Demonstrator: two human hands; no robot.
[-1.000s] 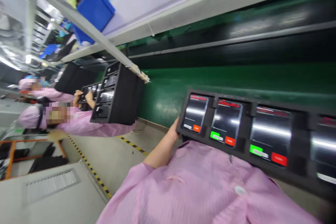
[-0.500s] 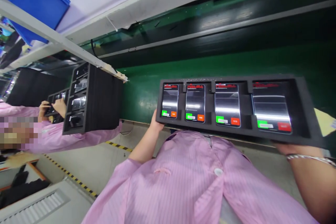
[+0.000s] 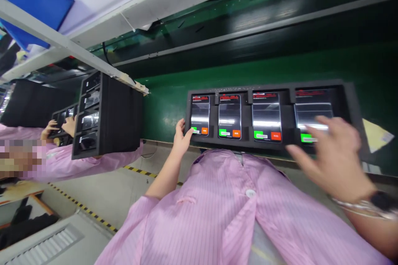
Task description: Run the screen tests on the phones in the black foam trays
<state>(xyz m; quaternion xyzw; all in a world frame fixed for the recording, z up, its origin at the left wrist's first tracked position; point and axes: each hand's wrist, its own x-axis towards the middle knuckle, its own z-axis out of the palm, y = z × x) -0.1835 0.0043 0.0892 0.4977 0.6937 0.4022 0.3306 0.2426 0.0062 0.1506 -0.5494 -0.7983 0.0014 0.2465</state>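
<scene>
A long black foam tray (image 3: pixel 350 107) rests on the green work surface in front of me. Several lit smartphones lie face up in its compartments; the leftmost phone (image 3: pixel 200 112) and the rightmost phone (image 3: pixel 312 109) show red text on dark screens, with green buttons at the bottom. My left hand (image 3: pixel 182 138) is at the tray's left end, fingers apart, thumb reaching over the rim beside the leftmost phone. Over the lower part of the rightmost phone hovers my right hand (image 3: pixel 336 157), blurred, fingers spread and holding nothing. It hides that phone's lower right corner; whether a fingertip touches the screen, I cannot tell.
To the left stands a stack of black trays (image 3: pixel 121 120) on its side. Beyond it, a co-worker's hands (image 3: pixel 69 126) are at another tray. A pale yellow paper (image 3: pixel 377 136) lies right of my tray. A metal shelf beam and a blue bin (image 3: pixel 34 2) are at upper left.
The tray has settled lower onto the surface and is no longer held up. My right hand has left its underside and come over the rightmost phone. My left hand has loosened at the left end.
</scene>
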